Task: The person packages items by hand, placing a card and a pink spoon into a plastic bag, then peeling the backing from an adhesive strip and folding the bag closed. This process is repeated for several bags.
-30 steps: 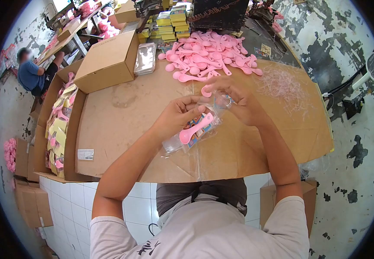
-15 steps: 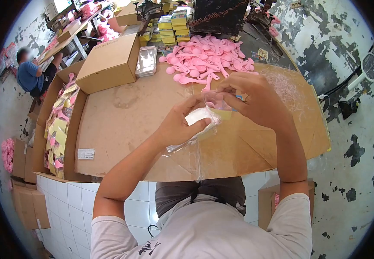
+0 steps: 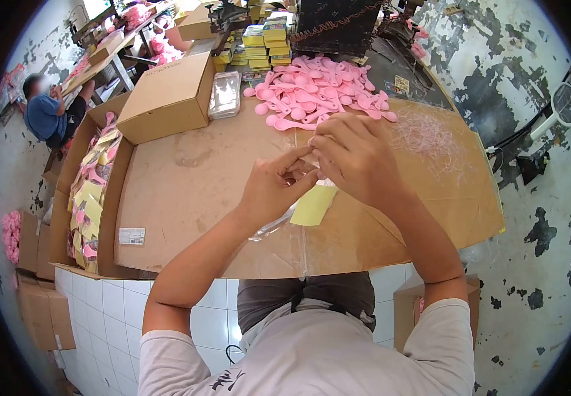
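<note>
My left hand (image 3: 273,188) and my right hand (image 3: 356,157) meet over the cardboard-covered table (image 3: 193,191), both pinching the top of a clear plastic packet (image 3: 312,204). The packet hangs below my fingers and shows a yellow card inside; its upper part is hidden by my hands. A pile of pink plastic spoons (image 3: 318,89) lies just beyond my hands, toward the far side of the table.
An open carton of filled yellow-and-pink packets (image 3: 91,198) sits at the left. A closed cardboard box (image 3: 166,96), a stack of clear trays (image 3: 222,92) and stacked yellow cards (image 3: 265,43) stand behind. Pale plastic shreds (image 3: 430,135) lie right. A person in blue (image 3: 44,112) sits far left.
The pink spoon seen on the packet a second ago is out of sight. My hands have closed together over the packet's top, and its yellow side now faces me.
</note>
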### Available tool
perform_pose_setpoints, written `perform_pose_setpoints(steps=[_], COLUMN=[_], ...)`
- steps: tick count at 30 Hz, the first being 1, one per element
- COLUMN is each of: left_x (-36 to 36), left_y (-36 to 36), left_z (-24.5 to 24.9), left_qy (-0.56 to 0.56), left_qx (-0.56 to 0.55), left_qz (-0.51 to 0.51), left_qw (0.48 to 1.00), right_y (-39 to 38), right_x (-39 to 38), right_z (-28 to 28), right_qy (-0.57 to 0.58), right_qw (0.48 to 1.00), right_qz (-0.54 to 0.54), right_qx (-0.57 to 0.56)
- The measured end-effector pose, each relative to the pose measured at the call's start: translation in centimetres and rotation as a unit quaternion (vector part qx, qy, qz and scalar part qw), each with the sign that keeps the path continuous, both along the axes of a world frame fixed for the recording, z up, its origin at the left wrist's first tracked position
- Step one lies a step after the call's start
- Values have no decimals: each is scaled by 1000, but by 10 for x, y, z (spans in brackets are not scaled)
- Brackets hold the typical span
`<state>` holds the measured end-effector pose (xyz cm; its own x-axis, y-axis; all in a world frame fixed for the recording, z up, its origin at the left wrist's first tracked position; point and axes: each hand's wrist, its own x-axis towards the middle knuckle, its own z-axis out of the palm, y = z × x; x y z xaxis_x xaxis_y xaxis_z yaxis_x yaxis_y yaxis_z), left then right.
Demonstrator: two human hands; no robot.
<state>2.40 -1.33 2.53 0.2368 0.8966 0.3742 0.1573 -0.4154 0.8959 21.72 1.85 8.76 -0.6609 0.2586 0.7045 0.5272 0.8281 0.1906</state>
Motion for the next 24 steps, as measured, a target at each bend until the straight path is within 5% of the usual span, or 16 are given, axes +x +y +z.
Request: perform_pose_setpoints(steps=[3,9,11,13,14,15,17,18,21,24], left_x=[0,-1,-3,-3,-3,-5,-5,-5,-3,-3], left_y=[-3,4,9,15,16,17,17,18,20,18], left_z=[5,-1,-5,-9,-9,-8,-6,-7,-9,-11], left_qy=[77,27,-10,-67,-94,-103,-122,-131,-138,-114], left_qx=[14,-33,-51,-84,-99,-103,-113,-117,-125,-127], left_qz=[19,-7,-7,-14,-17,-23,-35,-33,-34,-26], left_qw=[997,999,999,994,990,989,985,984,982,985], right_y=[9,40,54,56,63,75,117,127,106,77], right_x=[-1,28,62,121,147,178,241,262,257,207], right_z=[-17,-19,-13,4,3,-8,-50,-69,-78,-51], right_qy=[-70,123,242,266,271,278,225,168,66,90], right_qw=[995,986,858,671,631,641,822,873,883,906], right_qz=[-47,-67,31,104,99,69,-162,-278,-453,-401], right_qx=[58,-92,-453,-684,-721,-712,-497,-364,-98,-102])
